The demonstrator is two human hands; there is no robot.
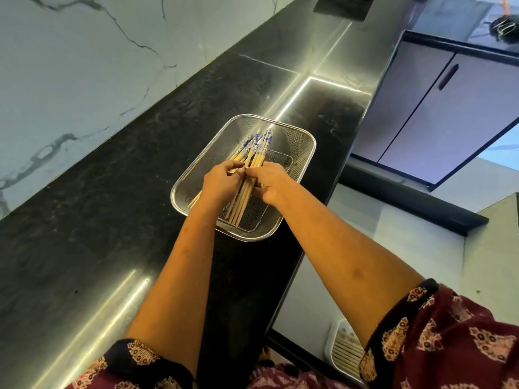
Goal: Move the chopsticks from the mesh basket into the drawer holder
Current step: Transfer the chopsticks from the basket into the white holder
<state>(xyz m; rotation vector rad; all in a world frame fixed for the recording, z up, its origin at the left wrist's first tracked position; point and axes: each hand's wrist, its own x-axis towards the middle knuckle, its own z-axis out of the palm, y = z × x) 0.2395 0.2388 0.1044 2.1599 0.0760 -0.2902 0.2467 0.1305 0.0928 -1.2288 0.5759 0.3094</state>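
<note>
hands (222, 182) (271, 182) gripping chopsticks (258, 148), in mesh basket (293, 140), black counter (112, 192)

One mesh basket (295, 138); two hands, left hand (222, 182), right hand (271, 182); chopsticks (258, 157) bundle, count unclear; one drawer holder (337, 329)

Both hands sit right over the middle of the chopsticks (259, 148), so that stretch of the bundle is covered, and how many sticks the left hand (222, 182) or the right hand (271, 183) actually grips is anyone's guess. The blue print on the chopstick tops is too small to read. The white drawer holder (329, 350) is mostly behind the right sleeve (438, 341). The dark round thing (505, 26) top right is cut off by the edge, no clue what it is.
</note>
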